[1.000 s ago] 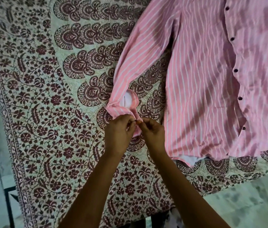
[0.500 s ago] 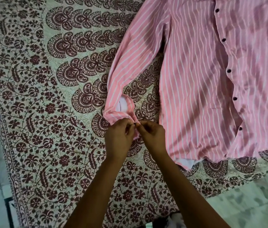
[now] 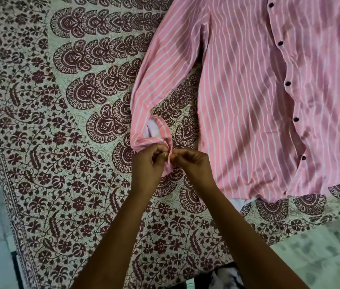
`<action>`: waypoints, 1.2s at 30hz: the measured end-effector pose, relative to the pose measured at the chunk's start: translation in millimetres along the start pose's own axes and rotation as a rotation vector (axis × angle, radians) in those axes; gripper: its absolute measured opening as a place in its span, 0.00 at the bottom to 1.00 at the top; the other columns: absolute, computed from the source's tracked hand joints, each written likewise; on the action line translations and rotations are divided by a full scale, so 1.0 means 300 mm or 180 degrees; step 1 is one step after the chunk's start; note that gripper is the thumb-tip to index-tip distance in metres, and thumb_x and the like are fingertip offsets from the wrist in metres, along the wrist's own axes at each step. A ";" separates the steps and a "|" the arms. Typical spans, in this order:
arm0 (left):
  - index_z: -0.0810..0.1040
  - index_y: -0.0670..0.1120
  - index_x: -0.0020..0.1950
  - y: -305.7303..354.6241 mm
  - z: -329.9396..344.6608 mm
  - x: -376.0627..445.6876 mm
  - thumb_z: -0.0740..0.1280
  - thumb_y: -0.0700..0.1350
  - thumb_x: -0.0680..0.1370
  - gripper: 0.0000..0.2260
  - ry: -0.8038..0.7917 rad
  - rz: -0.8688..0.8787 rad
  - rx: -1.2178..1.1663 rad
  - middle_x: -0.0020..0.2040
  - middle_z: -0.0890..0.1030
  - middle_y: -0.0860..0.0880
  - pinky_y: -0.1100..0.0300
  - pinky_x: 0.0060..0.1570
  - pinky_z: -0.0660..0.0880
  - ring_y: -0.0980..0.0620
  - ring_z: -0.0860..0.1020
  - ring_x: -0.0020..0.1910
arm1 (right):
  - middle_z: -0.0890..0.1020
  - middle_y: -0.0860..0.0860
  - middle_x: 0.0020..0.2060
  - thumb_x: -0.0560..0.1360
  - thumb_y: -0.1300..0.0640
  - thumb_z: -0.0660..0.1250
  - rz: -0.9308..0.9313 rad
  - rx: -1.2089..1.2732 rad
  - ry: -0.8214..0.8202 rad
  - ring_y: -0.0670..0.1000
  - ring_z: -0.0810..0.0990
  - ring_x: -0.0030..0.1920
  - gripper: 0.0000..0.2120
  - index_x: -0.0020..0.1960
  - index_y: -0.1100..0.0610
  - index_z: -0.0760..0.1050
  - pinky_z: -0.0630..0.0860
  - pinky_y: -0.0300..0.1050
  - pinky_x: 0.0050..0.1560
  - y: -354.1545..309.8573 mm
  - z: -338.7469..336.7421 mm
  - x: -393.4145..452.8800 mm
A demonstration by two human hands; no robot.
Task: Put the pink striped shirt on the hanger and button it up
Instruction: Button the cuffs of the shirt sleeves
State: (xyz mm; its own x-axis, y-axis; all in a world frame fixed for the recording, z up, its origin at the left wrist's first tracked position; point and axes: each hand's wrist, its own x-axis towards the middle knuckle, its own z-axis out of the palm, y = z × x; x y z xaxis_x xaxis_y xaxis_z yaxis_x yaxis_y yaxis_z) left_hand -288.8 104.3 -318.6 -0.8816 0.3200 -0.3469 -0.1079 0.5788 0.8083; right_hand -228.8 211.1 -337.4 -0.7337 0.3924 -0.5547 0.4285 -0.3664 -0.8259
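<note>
On the bed's patterned bedspread (image 3: pixel 65 126) lies one shirt (image 3: pixel 248 101), pink with white stripes, spread flat toward the far right corner, its front facing up. Five dark buttons (image 3: pixel 287 83) show down its placket, from the far edge to near the hem. One sleeve (image 3: pixel 160 80) runs from the shoulder toward the near edge, ending in a cuff (image 3: pixel 154 140) that gapes to show a white lining. Two hands meet at that cuff, touching each other. The left hand (image 3: pixel 148 165) has its fingers curled, pinching one edge of the cuff; the right hand (image 3: pixel 194 165) has its fingers curled too, thumb and forefinger pinching the other edge just beside it. Whether a cuff button sits between them cannot be told. Pale tiled floor (image 3: pixel 311 257) shows past the bed's near right corner.
</note>
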 end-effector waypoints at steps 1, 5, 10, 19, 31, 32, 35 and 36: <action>0.81 0.40 0.48 0.009 0.008 0.003 0.67 0.34 0.73 0.06 0.0059 0.0010 0.0060 0.41 0.80 0.53 0.74 0.42 0.73 0.60 0.78 0.38 | 0.83 0.48 0.33 0.70 0.71 0.67 -0.0018 -0.0026 0.0133 0.46 0.80 0.36 0.07 0.45 0.64 0.81 0.77 0.37 0.42 0.001 0.001 0.005; 0.82 0.39 0.50 0.010 0.007 0.014 0.67 0.33 0.73 0.08 0.0193 0.0242 0.0257 0.44 0.84 0.47 0.67 0.46 0.75 0.53 0.80 0.42 | 0.82 0.52 0.34 0.69 0.70 0.69 -0.0079 -0.0011 0.0386 0.49 0.79 0.38 0.08 0.38 0.58 0.81 0.77 0.40 0.44 0.009 0.023 0.003; 0.82 0.41 0.52 0.017 0.025 -0.005 0.65 0.33 0.74 0.10 -0.0009 -0.0105 -0.0022 0.45 0.83 0.49 0.74 0.40 0.73 0.62 0.79 0.37 | 0.82 0.47 0.33 0.70 0.67 0.70 -0.0276 -0.0402 0.0758 0.40 0.79 0.33 0.07 0.40 0.56 0.81 0.75 0.34 0.40 0.016 0.032 -0.005; 0.80 0.45 0.42 0.041 0.054 0.002 0.68 0.37 0.75 0.04 0.0246 -0.1641 -0.2105 0.40 0.81 0.46 0.68 0.30 0.75 0.52 0.79 0.39 | 0.82 0.50 0.40 0.72 0.60 0.68 -0.1098 -0.1331 0.1126 0.47 0.81 0.39 0.06 0.48 0.57 0.80 0.79 0.43 0.42 0.045 0.077 -0.053; 0.80 0.48 0.43 0.002 0.041 -0.006 0.69 0.38 0.73 0.04 0.0572 -0.0796 -0.1144 0.42 0.83 0.49 0.57 0.48 0.78 0.53 0.81 0.42 | 0.82 0.50 0.39 0.72 0.66 0.69 -0.0351 -0.0236 0.1091 0.37 0.80 0.37 0.08 0.48 0.57 0.80 0.77 0.33 0.43 0.025 0.112 -0.050; 0.81 0.47 0.44 -0.002 0.040 -0.009 0.69 0.39 0.73 0.04 0.0587 -0.0549 -0.0843 0.43 0.83 0.49 0.57 0.48 0.79 0.53 0.82 0.43 | 0.82 0.50 0.38 0.72 0.66 0.69 -0.0300 -0.0139 0.1101 0.37 0.80 0.37 0.07 0.48 0.58 0.80 0.77 0.32 0.42 0.022 0.112 -0.049; 0.81 0.45 0.48 -0.011 0.034 -0.026 0.66 0.39 0.75 0.06 0.0558 0.0303 -0.0214 0.45 0.84 0.50 0.64 0.42 0.78 0.56 0.81 0.42 | 0.83 0.54 0.38 0.72 0.68 0.68 -0.0137 0.0192 0.1096 0.45 0.81 0.38 0.06 0.47 0.61 0.80 0.77 0.35 0.40 0.020 0.103 -0.043; 0.81 0.44 0.50 -0.014 0.030 -0.031 0.64 0.40 0.75 0.07 0.0526 0.0594 0.0005 0.45 0.83 0.50 0.65 0.40 0.77 0.56 0.81 0.42 | 0.83 0.54 0.37 0.72 0.68 0.68 -0.0069 0.0316 0.1011 0.47 0.81 0.38 0.06 0.46 0.62 0.80 0.78 0.38 0.41 0.021 0.097 -0.041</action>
State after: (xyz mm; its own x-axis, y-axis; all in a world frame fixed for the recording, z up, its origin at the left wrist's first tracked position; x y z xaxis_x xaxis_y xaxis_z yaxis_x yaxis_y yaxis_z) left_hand -276.0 105.6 -323.2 -0.9493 0.2947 -0.1090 0.0645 0.5223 0.8503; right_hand -232.5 179.5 -332.8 -0.5344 0.6386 -0.5537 0.3497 -0.4294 -0.8327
